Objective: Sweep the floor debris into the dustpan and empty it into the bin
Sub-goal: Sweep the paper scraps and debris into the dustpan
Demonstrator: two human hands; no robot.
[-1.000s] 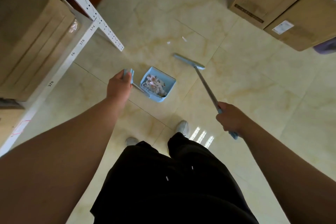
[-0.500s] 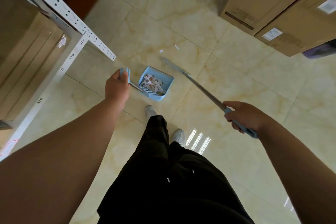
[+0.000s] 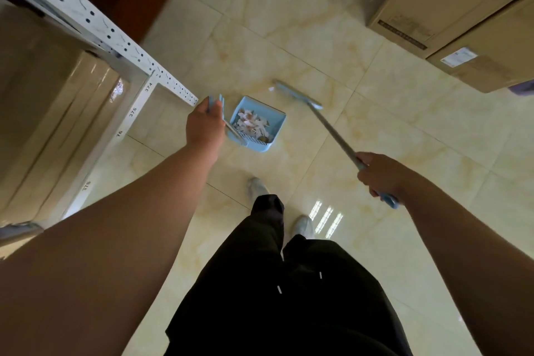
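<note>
A light blue dustpan (image 3: 276,120) stands on the tiled floor just ahead of me, holding a heap of white and pinkish paper scraps (image 3: 251,126). My left hand (image 3: 204,124) grips the top of its long upright handle. My right hand (image 3: 377,173) grips the blue end of a long-handled broom (image 3: 329,127), whose flat head (image 3: 297,94) rests on the floor just beyond and right of the pan. One small white scrap (image 3: 271,89) lies on the tile at the head's left end. No bin is in view.
A white perforated metal shelf rack (image 3: 135,58) with stacked cardboard boxes (image 3: 57,113) stands close on the left. Large cardboard cartons (image 3: 462,17) stand at the upper right. My legs in black trousers and light shoes (image 3: 258,186) are directly below. Glossy beige tiles surround me.
I stepped forward and the view shifted. The broom head swung left over the floor, then back to the right, ending just beyond the dustpan. Of the two loose scraps, only one still shows.
</note>
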